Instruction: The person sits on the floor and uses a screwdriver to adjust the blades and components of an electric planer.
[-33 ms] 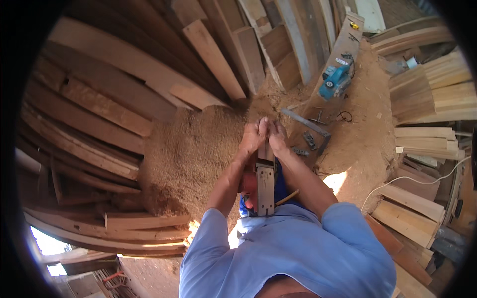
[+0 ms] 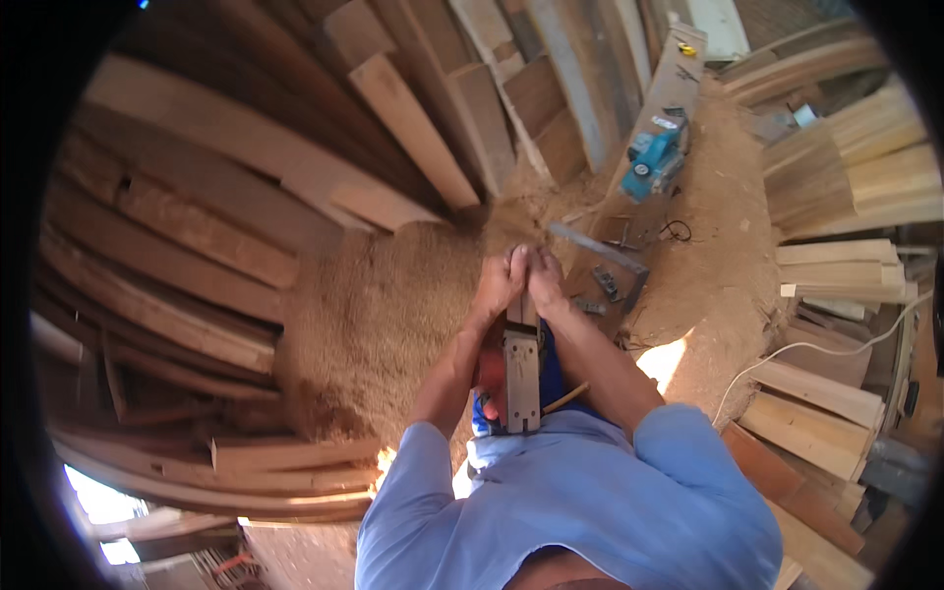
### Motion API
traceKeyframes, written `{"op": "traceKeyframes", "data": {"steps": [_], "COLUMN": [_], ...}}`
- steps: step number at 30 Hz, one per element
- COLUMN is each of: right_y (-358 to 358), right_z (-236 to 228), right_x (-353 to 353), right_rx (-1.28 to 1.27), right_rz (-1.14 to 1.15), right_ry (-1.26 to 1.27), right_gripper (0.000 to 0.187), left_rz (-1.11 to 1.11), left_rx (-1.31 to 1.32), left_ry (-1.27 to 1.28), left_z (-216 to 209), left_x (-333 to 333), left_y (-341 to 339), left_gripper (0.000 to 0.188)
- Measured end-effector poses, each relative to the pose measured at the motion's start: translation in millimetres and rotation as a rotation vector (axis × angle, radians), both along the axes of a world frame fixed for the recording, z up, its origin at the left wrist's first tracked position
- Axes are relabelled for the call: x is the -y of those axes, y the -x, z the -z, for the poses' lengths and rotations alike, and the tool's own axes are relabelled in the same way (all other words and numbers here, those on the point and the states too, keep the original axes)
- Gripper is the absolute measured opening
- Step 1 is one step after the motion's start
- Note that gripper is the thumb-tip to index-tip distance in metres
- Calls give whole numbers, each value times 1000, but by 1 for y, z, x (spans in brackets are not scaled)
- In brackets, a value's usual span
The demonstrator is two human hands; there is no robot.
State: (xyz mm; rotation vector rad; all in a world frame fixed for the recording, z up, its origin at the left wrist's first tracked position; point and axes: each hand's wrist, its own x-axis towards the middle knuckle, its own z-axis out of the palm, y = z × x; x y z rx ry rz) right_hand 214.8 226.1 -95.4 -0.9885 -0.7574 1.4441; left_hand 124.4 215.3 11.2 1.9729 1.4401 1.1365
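Note:
My left hand (image 2: 501, 282) and my right hand (image 2: 545, 282) are pressed side by side at the far end of a red tool that looks like an upturned electric planer (image 2: 491, 372). Both have curled fingers, with the thumbs together on top; whatever lies inside the grip is hidden. The planer's metal sole (image 2: 522, 382) faces up, its near end close to my blue shirt. A narrow strip runs from it toward my hands. To its right, a thin yellowish stick (image 2: 564, 397) juts out over the blue cloth at my lap.
A teal power planer (image 2: 650, 165) rests on a long board ahead to the right. Nearer lie a metal square (image 2: 597, 246) and small dark metal parts (image 2: 607, 283). Shavings (image 2: 369, 305) cover the ground. Planks (image 2: 413, 128) are stacked around, and a white cord (image 2: 816, 351) runs at right.
The whole view has shifted slightly, and my hands appear a little lower in it. They stay together at the planer's far end, with no visible change of grip.

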Motion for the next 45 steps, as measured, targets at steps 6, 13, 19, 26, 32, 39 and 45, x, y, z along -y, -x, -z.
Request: {"op": "traceKeyframes", "data": {"steps": [6,13,19,26,32,39,45], "right_y": [-12,-45,-27,-9,-10,-21,-23], "right_z": [-26,-32,-106,-104,-88,-76,-95], "right_x": [13,25,53,67,81,72,71], "right_rx": [-309,-405,-577,-1002,-967,-1019,-978], "right_rz": [58,234,365,-59,32,-35,-41], "right_ry": [49,61,191,37,105,-2,13], "right_gripper": [26,25,29,28,21,20,27], "left_rz": [132,298,199,350,457,459,370], "left_rx": [42,83,139,2,-3,35,-26], "left_ry": [182,153,118,-130,-125,-250,-326], "left_z": [-16,-4,-20,-47,-37,-33,-37], "left_x": [3,1,12,24,29,28,30], "left_y": [-11,-28,-7,-21,-13,-10,-6], "left_gripper": [34,29,27,20,12,13,26]}}
